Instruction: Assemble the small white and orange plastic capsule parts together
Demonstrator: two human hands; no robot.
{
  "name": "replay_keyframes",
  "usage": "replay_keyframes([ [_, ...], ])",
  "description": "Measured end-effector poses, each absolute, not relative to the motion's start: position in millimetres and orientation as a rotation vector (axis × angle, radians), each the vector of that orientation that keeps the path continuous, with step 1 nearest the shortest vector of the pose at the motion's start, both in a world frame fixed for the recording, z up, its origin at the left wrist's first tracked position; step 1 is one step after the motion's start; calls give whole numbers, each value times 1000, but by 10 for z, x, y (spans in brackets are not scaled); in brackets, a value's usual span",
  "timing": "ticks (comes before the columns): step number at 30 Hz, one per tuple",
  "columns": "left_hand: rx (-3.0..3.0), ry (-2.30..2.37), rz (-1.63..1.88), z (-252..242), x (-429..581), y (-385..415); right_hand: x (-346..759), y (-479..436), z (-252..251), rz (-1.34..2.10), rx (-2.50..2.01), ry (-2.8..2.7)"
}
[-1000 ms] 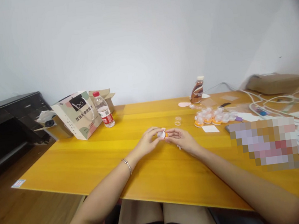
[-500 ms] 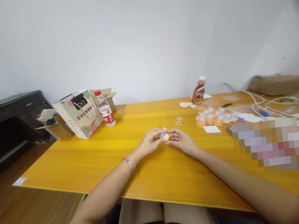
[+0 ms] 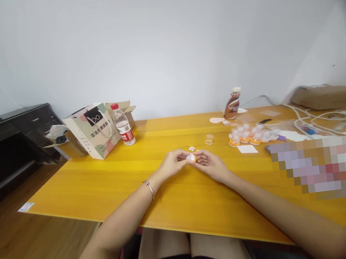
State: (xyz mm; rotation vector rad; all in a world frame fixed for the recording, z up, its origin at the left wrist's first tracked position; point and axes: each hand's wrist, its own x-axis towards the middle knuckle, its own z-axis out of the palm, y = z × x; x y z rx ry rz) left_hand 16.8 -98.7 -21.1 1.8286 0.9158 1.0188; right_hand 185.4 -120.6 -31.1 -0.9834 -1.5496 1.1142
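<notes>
Between my fingertips, just over the table, is a small round orange-and-white piece [image 3: 191, 158], like a little cap. My left hand [image 3: 174, 163] pinches it from the left. Closed on its other side is my right hand [image 3: 211, 166]. A small white printed piece [image 3: 191, 148] lies on the table just beyond my fingers. Farther back and to the right stands a clear plastic ring-shaped part [image 3: 209, 139]. A cluster of clear-and-orange pieces [image 3: 249, 134] sits right of that, with a white paper square [image 3: 247, 149] in front of it.
A paper bag [image 3: 93, 133], a red-capped water bottle [image 3: 124, 127] and cardboard boxes [image 3: 126, 110] stand at the back left. Toward the back right are a brown drink bottle [image 3: 232, 104], white cables [image 3: 304, 117] and a brown paper package [image 3: 328, 95]. A blurred patch [image 3: 313, 171] covers things at right.
The view has shifted slightly. My fingers have moved a little on the orange-and-white piece, and more of the white printed piece behind them shows now.
</notes>
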Motion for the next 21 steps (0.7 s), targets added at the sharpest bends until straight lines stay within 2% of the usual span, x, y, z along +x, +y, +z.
replay_keyframes([
  [6,1810,927,1038,-207,182,-981,1866,-1193,-269,1210,-996,-1494],
  [14,1866,904,812,-48,73,-980,1861,-1213,-231,1244,-1058,-1522],
  [21,2113,832,870,21,55,-1047,1847,-1217,-219,1281,-1018,-1452],
])
